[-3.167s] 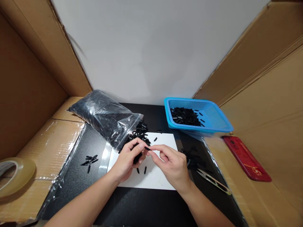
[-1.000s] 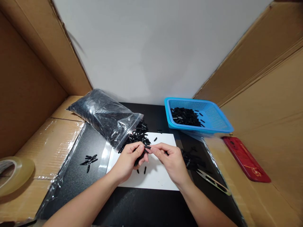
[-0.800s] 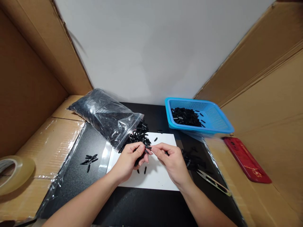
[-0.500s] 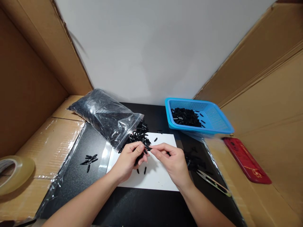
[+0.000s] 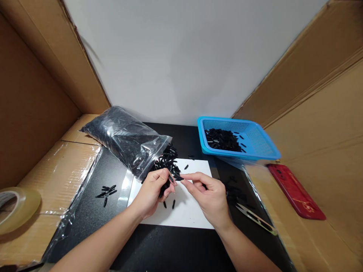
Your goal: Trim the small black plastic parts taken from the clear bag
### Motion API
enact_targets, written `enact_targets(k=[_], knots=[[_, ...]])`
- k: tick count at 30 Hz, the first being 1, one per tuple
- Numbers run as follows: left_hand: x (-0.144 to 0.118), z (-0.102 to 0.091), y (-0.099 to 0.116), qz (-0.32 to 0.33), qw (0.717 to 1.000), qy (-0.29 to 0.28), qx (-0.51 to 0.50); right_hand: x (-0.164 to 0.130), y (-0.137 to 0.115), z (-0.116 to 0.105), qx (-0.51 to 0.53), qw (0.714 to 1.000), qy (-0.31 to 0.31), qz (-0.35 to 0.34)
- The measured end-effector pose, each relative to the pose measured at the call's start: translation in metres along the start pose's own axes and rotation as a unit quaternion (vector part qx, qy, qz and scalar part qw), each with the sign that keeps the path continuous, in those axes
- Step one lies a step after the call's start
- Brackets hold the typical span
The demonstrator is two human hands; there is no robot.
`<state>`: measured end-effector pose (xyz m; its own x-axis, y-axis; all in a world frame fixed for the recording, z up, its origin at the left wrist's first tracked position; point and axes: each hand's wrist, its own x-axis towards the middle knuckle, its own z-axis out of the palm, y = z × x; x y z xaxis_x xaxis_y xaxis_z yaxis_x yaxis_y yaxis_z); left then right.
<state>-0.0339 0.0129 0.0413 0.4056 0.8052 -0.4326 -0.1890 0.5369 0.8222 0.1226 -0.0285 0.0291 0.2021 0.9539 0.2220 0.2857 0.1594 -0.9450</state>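
Left hand: the left hand (image 5: 153,190) was curled shut on a cluster of small black plastic pieces (image 5: 166,186) over the white paper sheet (image 5: 184,215).
Right hand: the right hand (image 5: 211,198), thumb and forefinger pinched, met them at one piece; little had changed from half a second before.
Containers: the clear plastic bag (image 5: 124,138) spilled black pieces at the sheet's far-left corner; the blue plastic basket (image 5: 255,143) held more.

The bag (image 5: 124,141) is clear, glossy, crinkled plastic. The pieces (image 5: 167,163) spilling from it look like matt black plastic. The sheet (image 5: 190,211) is smooth white paper on a dark glossy mat (image 5: 93,200). The basket (image 5: 255,141) is blue meshed plastic. The snips (image 5: 256,218) are shiny metal; the walls (image 5: 320,113) are rough brown cardboard.
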Motion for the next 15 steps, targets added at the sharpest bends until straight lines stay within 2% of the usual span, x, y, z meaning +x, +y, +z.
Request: enact_targets(k=[7, 10, 12, 15], knots=[[0.0005, -0.0009, -0.0020, 0.002, 1.000, -0.009, 0.017, -0.0002, -0.0032, 0.0002, 0.001, 1.000, -0.013, 0.003], [-0.0005, 0.0001, -0.0015, 0.001, 1.000, -0.003, 0.023, 0.0016, -0.0033, 0.0015, 0.068, 0.996, -0.013, 0.049], [-0.0005, 0.0007, -0.0015, 0.005, 1.000, -0.002, 0.031, 0.0038, -0.0030, 0.0020, 0.199, 0.973, -0.032, 0.110], [0.0003, 0.0009, -0.0022, 0.011, 0.999, 0.001, 0.042, 0.0071, -0.0023, 0.0027, 0.365, 0.906, -0.090, 0.192]])
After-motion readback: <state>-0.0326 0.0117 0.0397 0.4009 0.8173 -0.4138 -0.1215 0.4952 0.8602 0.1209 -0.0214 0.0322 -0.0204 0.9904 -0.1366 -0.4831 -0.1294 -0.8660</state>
